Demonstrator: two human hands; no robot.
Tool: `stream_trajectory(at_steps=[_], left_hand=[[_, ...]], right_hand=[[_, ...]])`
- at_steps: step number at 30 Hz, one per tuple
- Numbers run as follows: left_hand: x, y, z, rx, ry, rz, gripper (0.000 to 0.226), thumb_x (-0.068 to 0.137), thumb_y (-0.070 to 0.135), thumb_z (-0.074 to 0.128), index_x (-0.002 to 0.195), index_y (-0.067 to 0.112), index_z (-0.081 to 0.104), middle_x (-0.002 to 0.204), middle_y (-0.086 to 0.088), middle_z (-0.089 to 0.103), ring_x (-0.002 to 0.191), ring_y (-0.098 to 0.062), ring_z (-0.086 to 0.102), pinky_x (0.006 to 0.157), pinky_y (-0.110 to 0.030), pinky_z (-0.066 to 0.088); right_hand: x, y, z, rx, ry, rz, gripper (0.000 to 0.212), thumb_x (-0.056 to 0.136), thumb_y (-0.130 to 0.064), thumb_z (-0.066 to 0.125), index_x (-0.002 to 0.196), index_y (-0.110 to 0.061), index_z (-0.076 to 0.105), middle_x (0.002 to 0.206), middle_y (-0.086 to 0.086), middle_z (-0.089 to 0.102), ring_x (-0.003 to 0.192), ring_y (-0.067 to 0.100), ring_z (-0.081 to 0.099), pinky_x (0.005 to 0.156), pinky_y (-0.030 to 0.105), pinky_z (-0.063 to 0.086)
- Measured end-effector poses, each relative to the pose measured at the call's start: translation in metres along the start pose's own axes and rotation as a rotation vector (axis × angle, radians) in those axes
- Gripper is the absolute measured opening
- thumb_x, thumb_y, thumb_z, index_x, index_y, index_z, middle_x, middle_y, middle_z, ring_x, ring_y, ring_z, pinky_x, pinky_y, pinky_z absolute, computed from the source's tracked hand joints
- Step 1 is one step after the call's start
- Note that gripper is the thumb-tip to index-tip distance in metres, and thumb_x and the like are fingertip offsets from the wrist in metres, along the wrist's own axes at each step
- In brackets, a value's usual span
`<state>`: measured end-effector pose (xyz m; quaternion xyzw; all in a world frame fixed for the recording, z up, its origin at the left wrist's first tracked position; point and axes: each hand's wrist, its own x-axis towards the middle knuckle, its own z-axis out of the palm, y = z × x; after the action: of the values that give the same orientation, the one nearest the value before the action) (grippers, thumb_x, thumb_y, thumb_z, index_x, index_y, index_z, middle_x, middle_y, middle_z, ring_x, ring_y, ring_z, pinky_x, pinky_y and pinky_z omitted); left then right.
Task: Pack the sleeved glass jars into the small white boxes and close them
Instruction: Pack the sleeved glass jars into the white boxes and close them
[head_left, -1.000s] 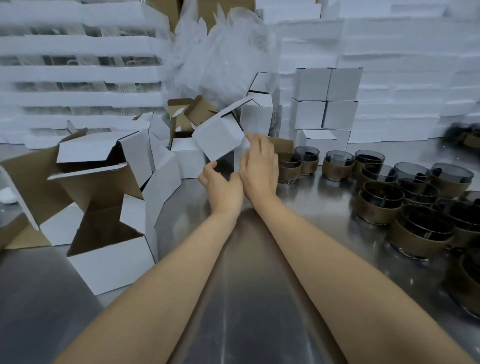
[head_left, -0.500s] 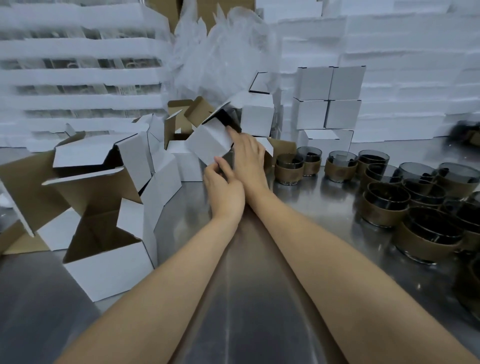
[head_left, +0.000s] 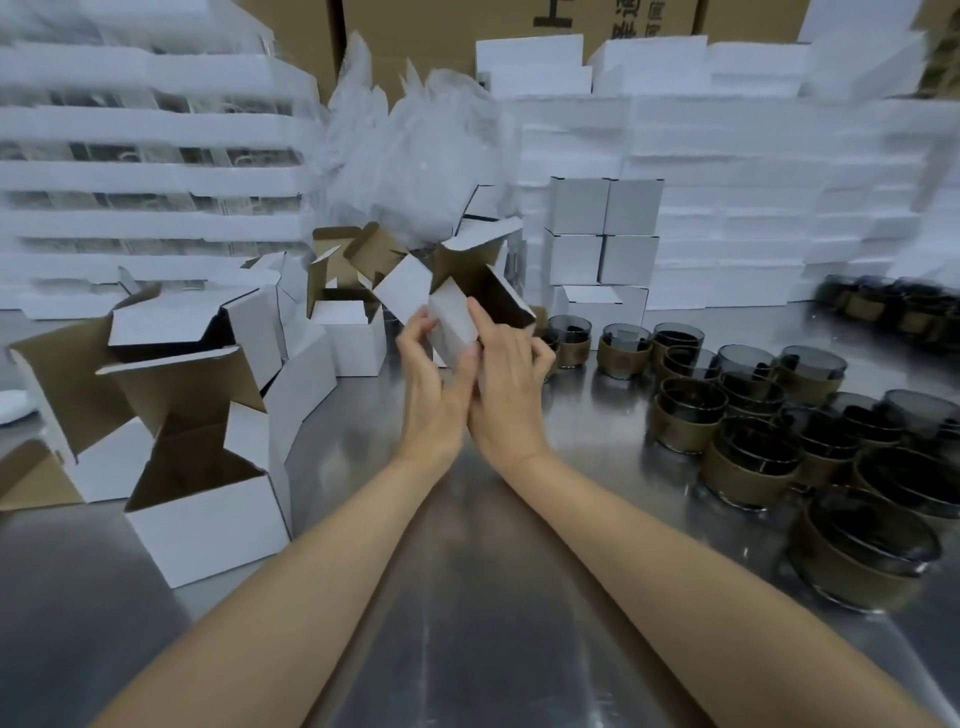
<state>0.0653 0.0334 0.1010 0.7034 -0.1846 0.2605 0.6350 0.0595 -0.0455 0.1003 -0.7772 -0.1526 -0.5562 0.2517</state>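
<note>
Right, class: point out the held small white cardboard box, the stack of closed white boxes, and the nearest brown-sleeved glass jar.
Held small white cardboard box (head_left: 453, 322): head view, side panel.
Stack of closed white boxes (head_left: 628, 260): head view, front face.
Nearest brown-sleeved glass jar (head_left: 852, 571): head view, brown sleeve.

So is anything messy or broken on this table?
Nothing looks broken. The open boxes on the left are a jumble, though: they lean on each other at odd angles with flaps sticking out. The jars on the right stand upright, and the closed boxes at the back are stacked straight.
</note>
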Motion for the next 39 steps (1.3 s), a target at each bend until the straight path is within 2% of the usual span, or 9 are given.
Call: stream_trajectory(at_steps=[8, 14, 19, 23, 26, 30, 34, 37, 39], left_hand=[[0.001, -0.011, 0.004, -0.029, -0.141, -0.082, 0.058, 0.087, 0.042, 0.06, 0.13, 0.025, 0.025, 0.133, 0.012, 0.041, 0.126, -0.002, 0.042, 0.1, -0.017, 0.037], [0.008, -0.017, 0.004, 0.079, -0.111, -0.253, 0.028, 0.098, 0.036, 0.046, 0.12, 0.031, 0.031, 0.112, 0.019, 0.047, 0.102, 0.005, 0.05, 0.077, -0.01, 0.035], [0.011, -0.016, 0.005, 0.096, -0.029, -0.372, 0.017, 0.099, 0.037, 0.038, 0.111, 0.026, 0.036, 0.093, 0.021, 0.049, 0.083, 0.006, 0.048, 0.062, -0.01, 0.032], [0.01, -0.011, 0.005, 0.026, -0.001, -0.408, 0.039, 0.082, 0.041, 0.036, 0.118, 0.027, 0.034, 0.096, 0.007, 0.057, 0.089, -0.014, 0.056, 0.071, -0.031, 0.042], [0.012, -0.008, 0.003, -0.029, 0.049, -0.384, 0.061, 0.077, 0.034, 0.034, 0.136, 0.043, 0.024, 0.097, 0.018, 0.058, 0.088, -0.018, 0.06, 0.079, -0.038, 0.047], [0.011, -0.01, 0.001, -0.008, 0.035, -0.39, 0.056, 0.08, 0.038, 0.036, 0.136, 0.039, 0.041, 0.106, 0.012, 0.063, 0.098, -0.015, 0.059, 0.089, -0.035, 0.047], [0.011, -0.014, 0.001, 0.11, -0.054, -0.367, 0.021, 0.098, 0.036, 0.041, 0.099, 0.031, 0.062, 0.092, 0.011, 0.065, 0.095, -0.015, 0.059, 0.082, -0.027, 0.043], [0.008, -0.013, 0.001, 0.253, -0.152, -0.378, 0.058, 0.09, 0.057, 0.051, 0.136, 0.022, 0.042, 0.125, 0.013, 0.054, 0.116, -0.012, 0.051, 0.088, -0.017, 0.039], [0.008, -0.013, 0.001, 0.246, -0.127, -0.378, 0.067, 0.08, 0.059, 0.066, 0.126, 0.023, 0.033, 0.116, 0.012, 0.053, 0.106, -0.011, 0.054, 0.074, -0.014, 0.039]], right_hand=[[-0.006, 0.01, -0.028, 0.345, -0.242, 0.294, 0.066, 0.082, -0.017, 0.051, 0.145, -0.023, 0.034, 0.095, -0.01, 0.055, 0.095, -0.019, 0.039, 0.099, 0.024, 0.028], [-0.003, 0.015, -0.029, 0.401, -0.283, 0.358, 0.051, 0.083, -0.004, 0.047, 0.13, -0.021, 0.054, 0.108, -0.009, 0.067, 0.106, 0.014, 0.059, 0.096, 0.039, 0.044], [-0.001, 0.021, -0.027, 0.129, -0.12, 0.302, 0.036, 0.078, -0.003, 0.047, 0.101, -0.017, 0.072, 0.109, -0.005, 0.067, 0.114, 0.014, 0.052, 0.095, 0.024, 0.025], [-0.003, 0.028, -0.022, 0.034, -0.227, 0.437, 0.039, 0.086, -0.009, 0.048, 0.119, -0.018, 0.066, 0.131, -0.005, 0.055, 0.128, 0.011, 0.037, 0.099, 0.024, 0.017], [-0.003, 0.031, -0.022, 0.068, -0.323, 0.518, 0.043, 0.091, -0.016, 0.047, 0.133, -0.019, 0.056, 0.145, -0.005, 0.043, 0.136, 0.009, 0.028, 0.104, 0.026, 0.013], [0.0, 0.028, -0.028, 0.242, -0.412, 0.634, 0.05, 0.092, -0.016, 0.05, 0.141, -0.014, 0.043, 0.151, -0.001, 0.036, 0.14, 0.012, 0.03, 0.117, 0.037, 0.02], [0.002, 0.025, -0.03, 0.272, -0.547, 0.694, 0.073, 0.085, -0.014, 0.059, 0.15, -0.013, 0.026, 0.151, 0.003, 0.037, 0.14, 0.019, 0.031, 0.115, 0.04, 0.025], [0.002, 0.03, -0.03, 0.315, -0.627, 0.735, 0.079, 0.085, -0.008, 0.056, 0.154, -0.014, 0.016, 0.156, 0.004, 0.029, 0.144, 0.02, 0.026, 0.116, 0.039, 0.026], [0.001, 0.034, -0.03, 0.352, -0.635, 0.737, 0.075, 0.085, -0.002, 0.05, 0.153, -0.014, 0.02, 0.153, 0.003, 0.035, 0.141, 0.019, 0.032, 0.109, 0.027, 0.032]])
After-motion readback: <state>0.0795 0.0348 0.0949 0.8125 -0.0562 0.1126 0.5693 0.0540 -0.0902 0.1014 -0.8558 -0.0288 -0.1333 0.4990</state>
